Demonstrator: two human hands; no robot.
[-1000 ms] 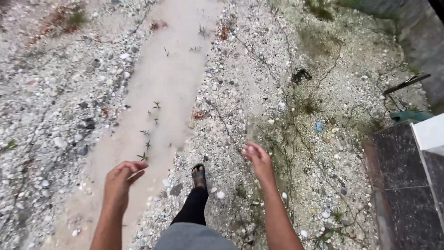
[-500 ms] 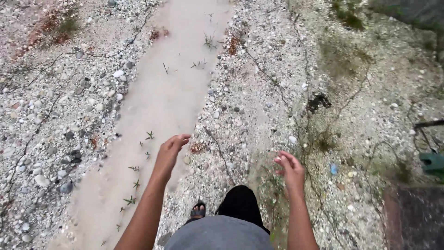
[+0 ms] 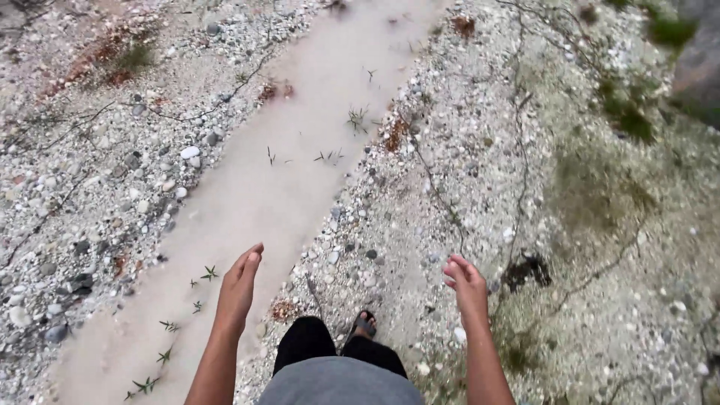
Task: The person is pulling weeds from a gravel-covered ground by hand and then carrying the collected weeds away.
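From my remote seat, the head camera looks straight down on a person walking over stony ground, both bare arms stretched out ahead and neither hand holding anything. My left hand (image 3: pixel 240 289) hangs above the pale sandy strip (image 3: pixel 285 187) that runs from the lower left to the top centre of the view; its fingers are straight and held together, palm turned inward, loosely open. My right hand (image 3: pixel 466 281) hovers over the gravel (image 3: pixel 450 172) to the right of that strip — fingers slightly curled and a little apart, also open and empty.

Between the two forearms, a grey garment (image 3: pixel 337 382) fills the bottom edge, with black trouser legs (image 3: pixel 304 341) above it. One foot in a dark sandal (image 3: pixel 364 326) is planted on the pebbles just beside the sandy strip, closer to the right hand than the left.

Small green sprouts (image 3: pixel 206 274) dot the sand near the left hand. Thin dry vines (image 3: pixel 435 187) trail across the gravel, and a dark scrap (image 3: pixel 529 270) lies on the ground just right of the right hand. Larger grey and white stones (image 3: pixel 82 225) cover the ground left of the strip — patches of green growth (image 3: pixel 630 120) mark the far right.
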